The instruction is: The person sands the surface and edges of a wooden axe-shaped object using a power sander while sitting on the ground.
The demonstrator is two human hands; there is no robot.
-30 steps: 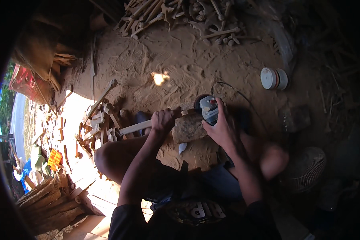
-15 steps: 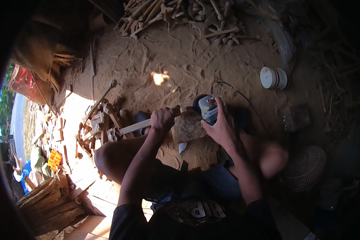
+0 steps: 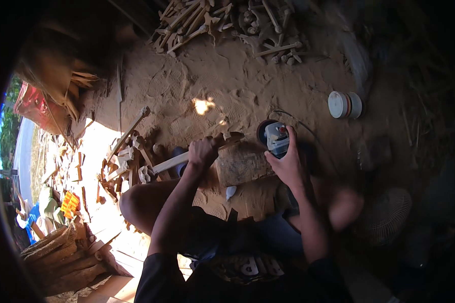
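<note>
My left hand [image 3: 203, 152] is wrapped round a long, pale wooden piece [image 3: 171, 163] with a shaped end that sticks out past my fist. That end lies over the far edge of a wooden block [image 3: 242, 166] on the ground between my legs. To the right, my right hand [image 3: 289, 160] grips an angle grinder [image 3: 276, 137], its dark round disc facing left. A gap separates the disc from the wooden piece. The grinder's cord trails off behind it to the right.
Many wooden pieces [image 3: 187, 25] are heaped at the far side, and more pieces [image 3: 129, 156] lie beside my left knee. A white tub [image 3: 345, 105] stands at the right on sandy ground. A fan [image 3: 387, 217] is at the lower right. Sacks [image 3: 40, 108] are at the left.
The grinder has moved right, away from the wooden piece, with my right hand. My left hand has shifted slightly, still holding the piece, and more of the block shows.
</note>
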